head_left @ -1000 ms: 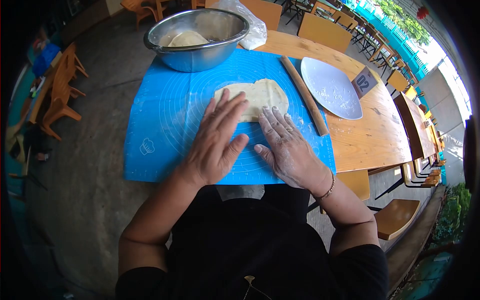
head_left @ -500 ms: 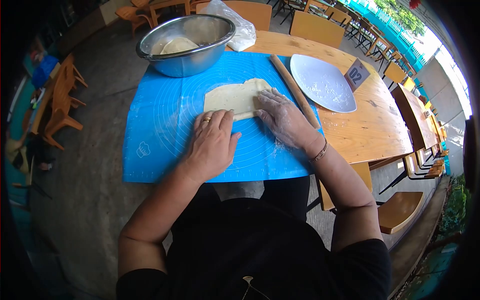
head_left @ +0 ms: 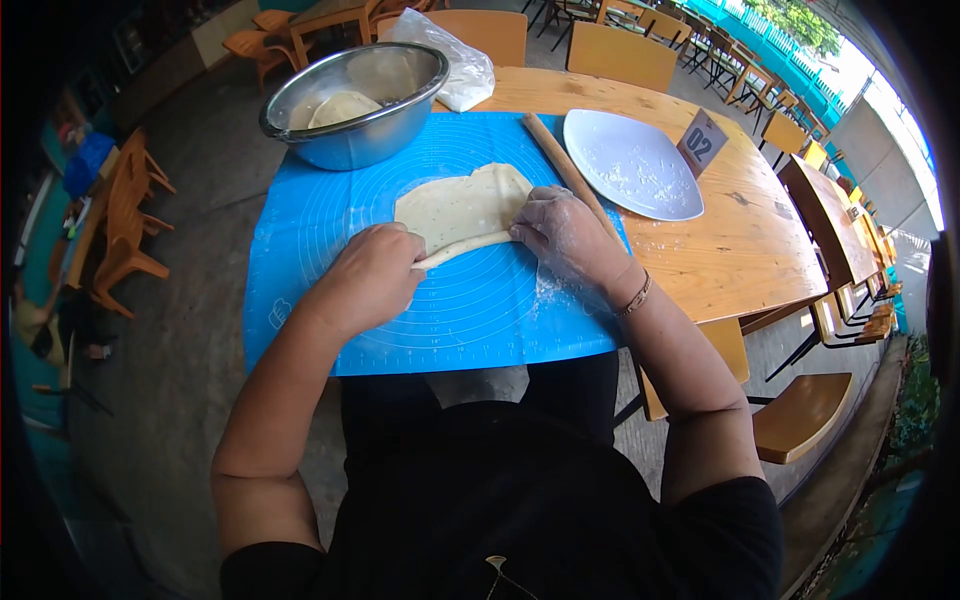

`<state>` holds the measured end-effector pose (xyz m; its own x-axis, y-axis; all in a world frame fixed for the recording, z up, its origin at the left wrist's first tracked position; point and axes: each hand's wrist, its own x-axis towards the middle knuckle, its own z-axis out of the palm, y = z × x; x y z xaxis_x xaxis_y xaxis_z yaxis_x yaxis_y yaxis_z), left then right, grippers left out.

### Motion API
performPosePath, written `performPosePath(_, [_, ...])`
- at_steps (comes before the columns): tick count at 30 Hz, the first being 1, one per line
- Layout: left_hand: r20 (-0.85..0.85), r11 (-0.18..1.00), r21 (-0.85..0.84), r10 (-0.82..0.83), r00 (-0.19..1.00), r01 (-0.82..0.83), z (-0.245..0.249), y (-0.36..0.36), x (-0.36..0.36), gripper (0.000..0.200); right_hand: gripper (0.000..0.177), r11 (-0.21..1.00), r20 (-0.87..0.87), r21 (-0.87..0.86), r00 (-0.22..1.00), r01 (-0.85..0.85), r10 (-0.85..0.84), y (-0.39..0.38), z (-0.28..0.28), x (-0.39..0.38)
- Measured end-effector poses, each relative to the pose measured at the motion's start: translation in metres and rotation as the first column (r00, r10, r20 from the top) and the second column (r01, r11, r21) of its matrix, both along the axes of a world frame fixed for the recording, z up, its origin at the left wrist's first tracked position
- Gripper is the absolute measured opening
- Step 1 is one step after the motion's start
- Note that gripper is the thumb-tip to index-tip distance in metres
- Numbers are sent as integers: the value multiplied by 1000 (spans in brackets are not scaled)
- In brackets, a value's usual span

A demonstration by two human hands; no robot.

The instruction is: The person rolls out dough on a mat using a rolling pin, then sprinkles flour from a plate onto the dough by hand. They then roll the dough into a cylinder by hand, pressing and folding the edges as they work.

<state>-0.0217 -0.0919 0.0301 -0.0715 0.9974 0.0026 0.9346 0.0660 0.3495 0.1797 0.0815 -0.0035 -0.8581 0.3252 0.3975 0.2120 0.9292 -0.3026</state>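
A flat sheet of pale dough (head_left: 462, 205) lies on the blue silicone mat (head_left: 330, 345), its near edge rolled into a narrow fold. My left hand (head_left: 375, 268) pinches the left end of that rolled edge, fingers curled in. At the other end, my right hand (head_left: 568, 235), dusted with flour, grips the dough's right corner between thumb and fingers. A wooden rolling pin (head_left: 562, 160) lies just beyond my right hand along the mat's right side.
A steel bowl (head_left: 370, 135) with more dough inside stands at the mat's far left corner, a plastic bag (head_left: 465, 75) behind it. A white plate (head_left: 630, 165) with flour and a number card (head_left: 700, 143) are on the wooden table (head_left: 740, 260) to the right.
My left hand has shifted left to the roll's end and curled from flat to pinching. My right hand's fingers have drawn in on the right corner. The view has shifted slightly.
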Motion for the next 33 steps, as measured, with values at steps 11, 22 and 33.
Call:
performPosePath(11, [32,965,218,-157,987,147,-26,36,1,20,16,991,-82,83,991,-102,108,-18,-13,-16])
performPosePath(22, [279,995,30,-100,955,96,-11,38,-12,30,17,992,-17,96,997,81,-80,-16,4,11])
performPosePath(33, [378,995,-68,-45,925,77,-6,33,-20,30,18,998,91,5,994,65,-65,-19,22,6])
